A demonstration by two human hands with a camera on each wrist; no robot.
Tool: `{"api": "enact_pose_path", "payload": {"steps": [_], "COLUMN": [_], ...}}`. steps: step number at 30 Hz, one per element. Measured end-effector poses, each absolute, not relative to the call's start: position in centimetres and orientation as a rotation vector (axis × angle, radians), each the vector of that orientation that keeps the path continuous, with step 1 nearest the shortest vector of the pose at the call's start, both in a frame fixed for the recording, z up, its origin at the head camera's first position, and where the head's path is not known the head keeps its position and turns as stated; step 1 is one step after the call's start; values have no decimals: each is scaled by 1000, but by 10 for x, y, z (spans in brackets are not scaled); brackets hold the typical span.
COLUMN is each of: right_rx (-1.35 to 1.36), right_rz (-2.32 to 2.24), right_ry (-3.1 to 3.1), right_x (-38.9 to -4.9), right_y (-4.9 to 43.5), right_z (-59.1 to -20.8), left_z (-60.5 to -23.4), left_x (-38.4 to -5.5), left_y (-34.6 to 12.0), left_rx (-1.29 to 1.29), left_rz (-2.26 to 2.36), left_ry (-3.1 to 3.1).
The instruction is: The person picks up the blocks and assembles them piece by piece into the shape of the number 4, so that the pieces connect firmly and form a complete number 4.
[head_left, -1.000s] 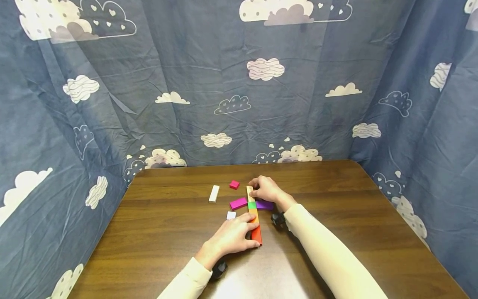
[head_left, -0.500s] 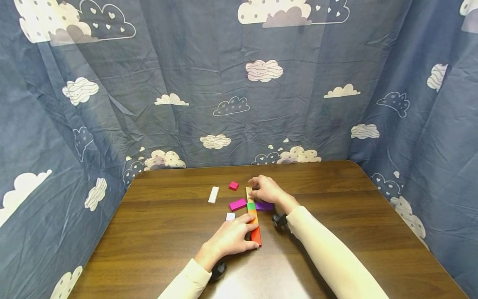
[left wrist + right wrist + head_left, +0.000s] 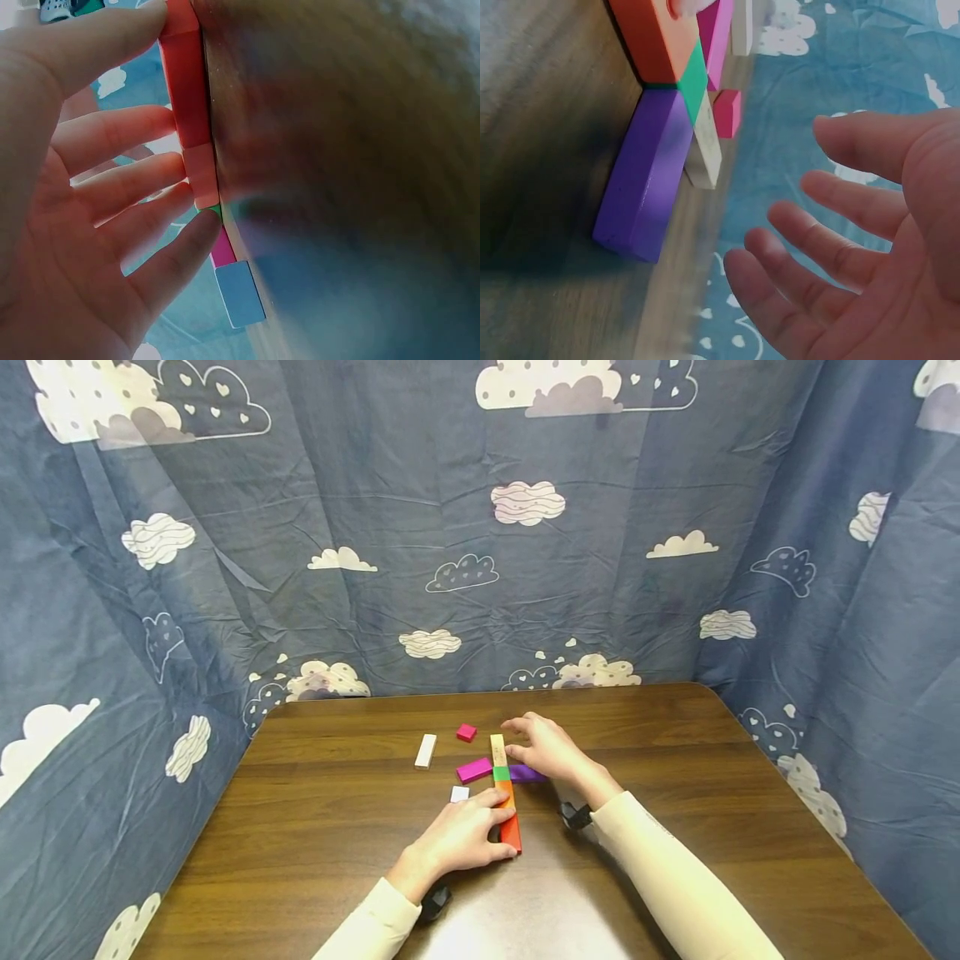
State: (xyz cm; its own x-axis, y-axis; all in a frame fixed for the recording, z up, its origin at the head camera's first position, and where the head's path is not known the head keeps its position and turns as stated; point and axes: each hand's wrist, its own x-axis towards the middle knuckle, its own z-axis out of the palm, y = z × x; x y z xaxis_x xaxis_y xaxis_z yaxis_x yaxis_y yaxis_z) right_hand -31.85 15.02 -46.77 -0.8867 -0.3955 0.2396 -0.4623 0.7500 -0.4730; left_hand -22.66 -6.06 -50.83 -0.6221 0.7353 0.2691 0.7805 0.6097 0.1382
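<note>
The left hand (image 3: pixel 468 831) touches the side of a straight row of blocks on the table (image 3: pixel 337 793), with its fingers nearly straight and spread; they do not curl around anything. Its thumb lies at the near end of the red block (image 3: pixel 511 835) and a fingertip reaches the orange block (image 3: pixel 503 789), a placement which probably keeps these pieces from sliding out of line. Beyond them, the green block (image 3: pixel 501 773) makes the joint: the wood-coloured block (image 3: pixel 498 748) continues the row to the far side, and the purple block (image 3: pixel 527 773) goes out to the right. The magenta block (image 3: pixel 474 770) lies slanted just beside the joint on the left; whether it touches, I cannot tell. The right hand (image 3: pixel 551 747) hangs next to the wood-coloured block, its fingers loosely bent and holding nothing, seemingly apart so as not to disturb the row. The white block (image 3: pixel 425 752), the crimson piece (image 3: pixel 467 732) and the pale piece (image 3: pixel 460 793) lie separately to the left of the row.
</note>
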Motion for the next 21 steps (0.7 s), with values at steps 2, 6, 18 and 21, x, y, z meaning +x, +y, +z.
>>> {"api": "enact_pose_path", "payload": {"steps": [2, 6, 18, 21], "right_rx": [690, 703, 770, 782], "right_rz": [807, 762, 638, 588], "right_ry": [-2814, -2786, -2738, -2733], "right_x": [-312, -300, -273, -269], "right_y": [151, 154, 162, 163], "right_z": [-467, -469, -473, -476], "left_z": [-508, -509, -511, -511], "left_x": [-226, -227, -227, -227], "left_y": [-61, -62, -62, -61], "left_rx": [-1265, -1274, -1277, -1274], "left_rz": [-359, -355, -384, -369], "left_ry": [-2646, -2643, -2610, -2606]}}
